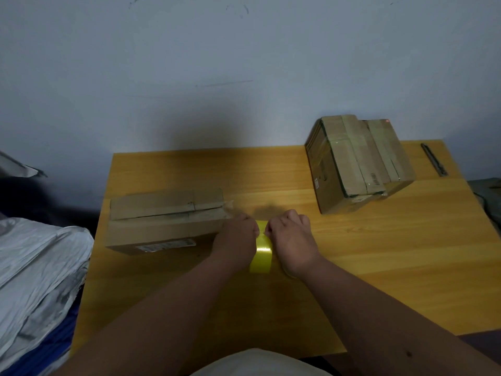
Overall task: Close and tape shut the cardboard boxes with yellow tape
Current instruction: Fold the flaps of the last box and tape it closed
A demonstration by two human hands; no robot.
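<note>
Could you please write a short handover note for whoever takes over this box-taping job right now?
Left hand and right hand both grip the yellow tape roll, fingertips at its top, seemingly picking at the tape end.
Flat box: table's left side, flaps closed, no yellow tape visible on it yet.
Stacked boxes: far right, closed and already taped.
Box cutter: far right edge of the table.
Left: free the tape end, seal the flat box.

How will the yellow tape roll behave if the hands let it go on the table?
The tape roll seems to stand on its edge between the left hand and the right hand, so it may roll or fall flat. Its surface is glossy, so it is probably a little slippery. The wooden table looks flat and smooth, which would hardly stop it.
</note>
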